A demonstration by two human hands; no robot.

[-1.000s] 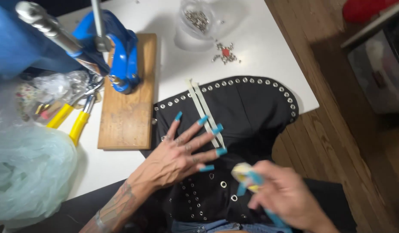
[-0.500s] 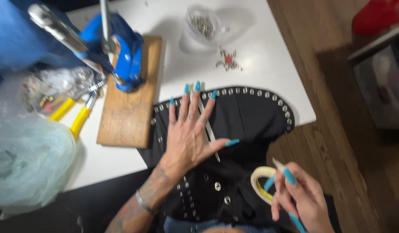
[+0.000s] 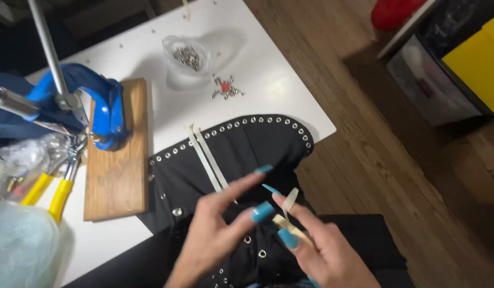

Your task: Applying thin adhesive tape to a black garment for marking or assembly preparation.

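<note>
Black fabric panel (image 3: 247, 154), edged with metal eyelets, lies on the white table (image 3: 289, 90) and hangs off its near edge. Two pale tape strips (image 3: 207, 157) are already stuck side by side across it. Right hand (image 3: 324, 250): grip closed on a cream tape roll (image 3: 289, 226), a free end standing up between the fingertips. Left hand (image 3: 217, 229): fingers spread, holding nothing, nearing that free end. Judgement: two strips laid; another is being started and not yet placed. Also present: blue hand press (image 3: 100, 104) on a wooden board (image 3: 116, 165), yellow-handled pliers (image 3: 49, 186), bag of eyelets (image 3: 187, 56), loose eyelets (image 3: 226, 89).
</note>
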